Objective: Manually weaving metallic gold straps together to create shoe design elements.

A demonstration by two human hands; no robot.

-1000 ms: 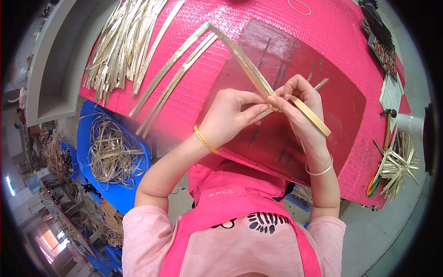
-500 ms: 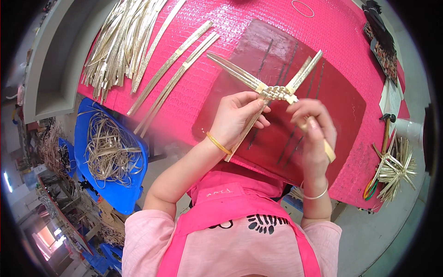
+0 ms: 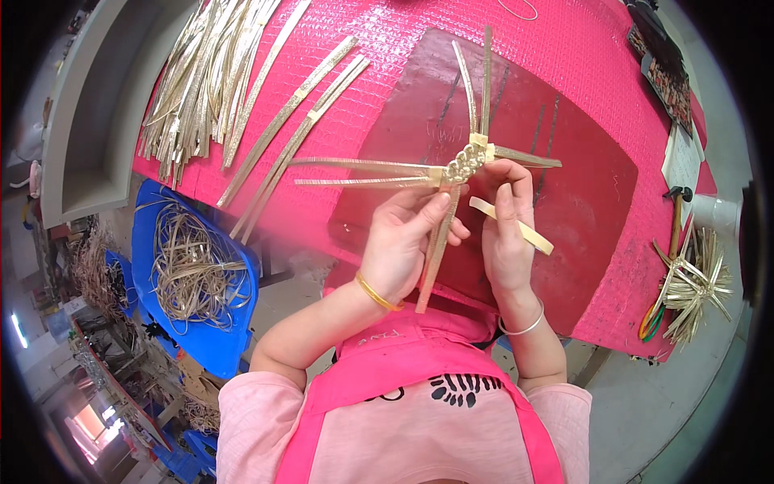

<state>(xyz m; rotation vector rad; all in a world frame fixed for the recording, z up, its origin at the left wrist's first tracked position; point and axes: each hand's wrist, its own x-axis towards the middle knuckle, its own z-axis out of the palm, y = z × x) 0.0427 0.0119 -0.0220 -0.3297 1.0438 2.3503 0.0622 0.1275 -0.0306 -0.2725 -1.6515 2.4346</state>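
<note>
Both hands hold a woven piece of golden straw strips (image 3: 461, 165) above a dark red mat (image 3: 580, 194). Its braided knot sits at the centre, with long strips fanning out to the left, upward and down toward me. My left hand (image 3: 403, 242) grips it from below, thumb along a downward strip. My right hand (image 3: 504, 222) pinches the knot from the right and has a short loose strip end (image 3: 524, 232) sticking out past its fingers. A gold bangle is on my left wrist, a thin silver one on the right.
The table has a pink textured cover (image 3: 387, 56). A pile of golden strips (image 3: 201, 81) lies at its far left, with two long strips (image 3: 298, 129) beside it. A blue bin of coiled straw (image 3: 189, 270) stands lower left. Finished straw stars (image 3: 693, 286) and a hammer (image 3: 676, 218) are at right.
The woven piece has been turned and spread: its strips now fan left, up and down. Both hands shifted slightly, staying on the knot.
</note>
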